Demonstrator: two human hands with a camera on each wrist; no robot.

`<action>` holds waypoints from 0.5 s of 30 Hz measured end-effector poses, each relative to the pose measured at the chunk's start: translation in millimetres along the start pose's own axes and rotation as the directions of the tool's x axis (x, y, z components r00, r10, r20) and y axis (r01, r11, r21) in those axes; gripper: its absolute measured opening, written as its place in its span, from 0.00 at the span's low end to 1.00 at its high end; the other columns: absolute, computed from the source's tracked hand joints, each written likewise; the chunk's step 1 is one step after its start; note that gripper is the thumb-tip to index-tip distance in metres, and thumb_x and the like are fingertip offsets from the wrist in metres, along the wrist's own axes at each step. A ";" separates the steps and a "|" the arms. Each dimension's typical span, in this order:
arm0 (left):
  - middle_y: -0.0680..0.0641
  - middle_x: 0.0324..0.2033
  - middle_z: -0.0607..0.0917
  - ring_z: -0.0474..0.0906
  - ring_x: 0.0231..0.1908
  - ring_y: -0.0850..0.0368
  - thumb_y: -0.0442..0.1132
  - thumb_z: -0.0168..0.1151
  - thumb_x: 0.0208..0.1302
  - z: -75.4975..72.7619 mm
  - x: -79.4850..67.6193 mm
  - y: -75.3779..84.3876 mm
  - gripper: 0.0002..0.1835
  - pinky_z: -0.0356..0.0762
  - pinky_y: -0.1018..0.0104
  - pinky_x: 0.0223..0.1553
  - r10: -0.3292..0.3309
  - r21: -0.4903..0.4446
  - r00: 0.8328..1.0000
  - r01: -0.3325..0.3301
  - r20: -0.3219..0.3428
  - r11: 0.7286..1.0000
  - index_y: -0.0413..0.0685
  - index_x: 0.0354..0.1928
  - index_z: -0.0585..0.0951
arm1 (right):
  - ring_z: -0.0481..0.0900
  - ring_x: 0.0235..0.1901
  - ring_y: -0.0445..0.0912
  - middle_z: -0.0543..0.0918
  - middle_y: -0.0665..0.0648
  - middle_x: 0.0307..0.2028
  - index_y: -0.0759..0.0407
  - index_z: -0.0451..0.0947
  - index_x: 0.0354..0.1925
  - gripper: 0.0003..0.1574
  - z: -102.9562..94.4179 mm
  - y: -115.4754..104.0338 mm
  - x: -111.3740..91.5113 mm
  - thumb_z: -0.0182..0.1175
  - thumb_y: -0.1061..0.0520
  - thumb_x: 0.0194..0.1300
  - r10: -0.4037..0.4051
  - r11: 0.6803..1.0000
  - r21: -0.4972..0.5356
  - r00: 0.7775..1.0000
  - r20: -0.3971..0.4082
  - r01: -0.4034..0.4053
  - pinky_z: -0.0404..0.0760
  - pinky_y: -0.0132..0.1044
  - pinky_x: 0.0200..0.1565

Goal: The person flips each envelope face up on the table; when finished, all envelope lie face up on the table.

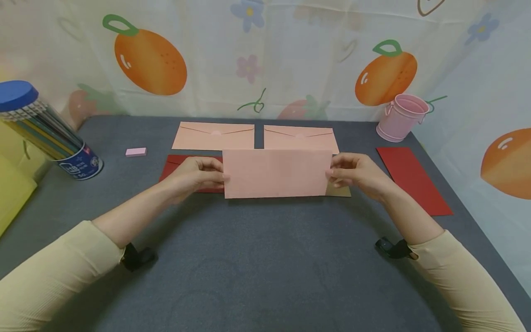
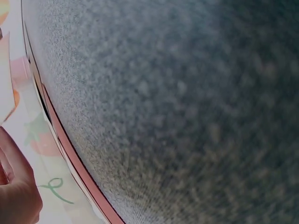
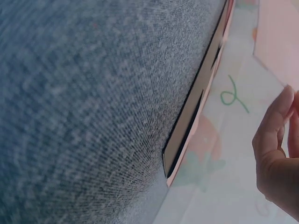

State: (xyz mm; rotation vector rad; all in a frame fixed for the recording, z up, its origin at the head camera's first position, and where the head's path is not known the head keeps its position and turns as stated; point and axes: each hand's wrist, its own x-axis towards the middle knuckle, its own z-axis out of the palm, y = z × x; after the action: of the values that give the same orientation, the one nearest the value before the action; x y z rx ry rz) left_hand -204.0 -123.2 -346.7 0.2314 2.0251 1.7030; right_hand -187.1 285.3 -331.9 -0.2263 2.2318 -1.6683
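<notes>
Both hands hold a plain pink envelope (image 1: 278,174) up above the dark table, one at each short end; no flap shows on the face in view. My left hand (image 1: 195,177) pinches its left end between thumb and fingers, and my right hand (image 1: 357,174) pinches the right end. Behind the left hand lies a red envelope (image 1: 177,162), partly covered. A tan envelope (image 1: 341,191) peeks out under the right hand, mostly hidden. Farther back, two peach envelopes (image 1: 213,139) lie side by side with flaps upward. The right wrist view shows thumb and fingertips at the held envelope's edge (image 3: 280,42).
A red rectangular envelope or card (image 1: 415,180) lies at the right, with a small pink bucket (image 1: 398,121) behind it. To the left stand a blue-lidded tub of pencils (image 1: 79,159) and a pink eraser (image 1: 136,152). A yellow object (image 1: 14,189) borders the left edge.
</notes>
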 end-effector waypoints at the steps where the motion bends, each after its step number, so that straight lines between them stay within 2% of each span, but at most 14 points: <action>1: 0.59 0.31 0.85 0.83 0.36 0.65 0.36 0.64 0.66 -0.2 -0.1 0.5 0.02 0.84 0.73 0.46 0.006 -0.003 1.000 -0.006 -0.003 1.000 0.48 0.39 0.81 | 0.82 0.32 0.38 0.82 0.47 0.31 0.53 0.79 0.41 0.05 0.0 0.2 0.1 0.62 0.62 0.67 -0.011 1.000 0.019 1.000 -0.007 0.011 0.86 0.32 0.38; 6: 0.60 0.32 0.85 0.81 0.38 0.64 0.36 0.64 0.65 -0.5 -0.3 2.6 0.04 0.82 0.71 0.48 0.063 -0.003 0.997 -0.064 -0.034 0.998 0.55 0.35 0.83 | 0.83 0.29 0.38 0.84 0.48 0.30 0.54 0.80 0.37 0.07 -0.5 1.4 0.5 0.60 0.65 0.68 -0.086 0.988 0.125 0.996 -0.006 0.086 0.87 0.32 0.35; 10: 0.60 0.31 0.86 0.82 0.35 0.64 0.38 0.66 0.64 -0.5 -0.8 3.3 0.03 0.83 0.70 0.43 0.096 -0.010 0.993 -0.097 -0.074 0.995 0.57 0.36 0.84 | 0.89 0.32 0.40 0.90 0.49 0.34 0.55 0.80 0.38 0.09 -0.9 2.0 0.7 0.57 0.68 0.69 -0.135 0.968 0.217 0.990 0.033 0.124 0.88 0.34 0.38; 15: 0.59 0.33 0.89 0.87 0.34 0.64 0.36 0.64 0.66 -1.8 -0.6 2.9 0.03 0.86 0.70 0.41 0.113 -0.071 0.990 -0.118 -0.081 0.990 0.54 0.37 0.85 | 0.90 0.39 0.42 0.91 0.50 0.39 0.53 0.83 0.41 0.12 -0.3 2.5 0.4 0.57 0.68 0.69 -0.154 0.967 0.214 0.987 0.056 0.138 0.87 0.34 0.42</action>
State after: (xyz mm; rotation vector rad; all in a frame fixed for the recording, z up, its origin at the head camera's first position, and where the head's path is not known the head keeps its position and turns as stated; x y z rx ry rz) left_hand -204.8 -124.5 -343.5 0.2662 2.0322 1.8829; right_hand -187.4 286.1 -334.3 -0.3995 2.0109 -1.9243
